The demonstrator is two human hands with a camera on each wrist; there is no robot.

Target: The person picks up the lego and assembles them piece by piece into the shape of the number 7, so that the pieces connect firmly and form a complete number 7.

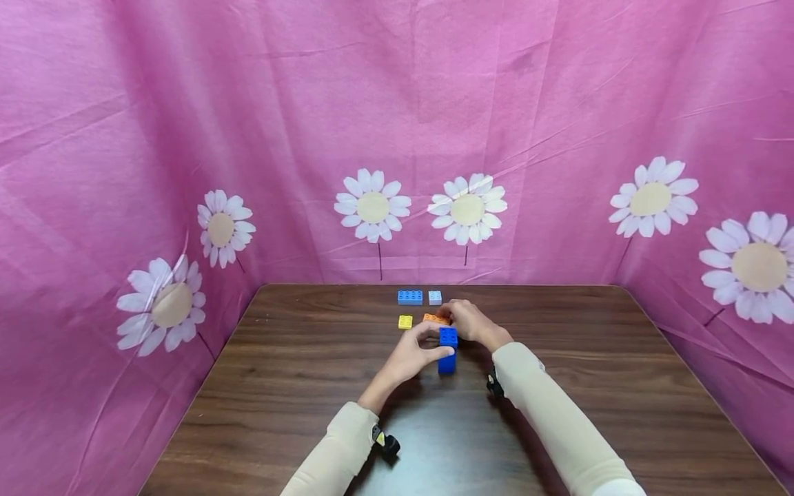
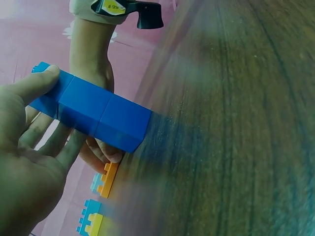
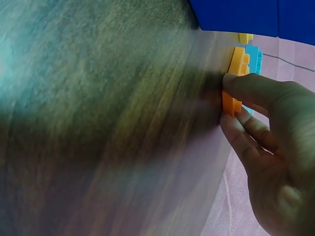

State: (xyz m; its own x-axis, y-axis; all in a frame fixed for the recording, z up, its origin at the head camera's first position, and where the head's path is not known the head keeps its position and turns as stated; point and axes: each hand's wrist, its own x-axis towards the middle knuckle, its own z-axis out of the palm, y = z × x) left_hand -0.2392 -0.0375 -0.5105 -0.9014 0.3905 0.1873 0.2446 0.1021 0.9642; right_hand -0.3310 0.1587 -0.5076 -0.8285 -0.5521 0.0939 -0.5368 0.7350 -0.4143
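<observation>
A stack of dark blue toy bricks (image 1: 447, 350) stands upright on the table, and my left hand (image 1: 411, 354) grips it near the top between thumb and fingers. In the left wrist view three blue segments (image 2: 91, 103) of the stack show, with the thumb on the upper one. Behind the stack, my right hand (image 1: 471, 321) pinches the right end of a flat orange brick (image 1: 435, 319) lying on the table. The right wrist view shows the thumb and fingertips on the orange brick (image 3: 231, 101), its studs facing up.
Left of the orange brick lies a small yellow brick (image 1: 405, 322). Farther back are a light blue brick (image 1: 410, 297) and a small pale blue brick (image 1: 435, 297). A pink curtain with daisies (image 1: 415, 138) hangs behind the wooden table (image 1: 298, 386).
</observation>
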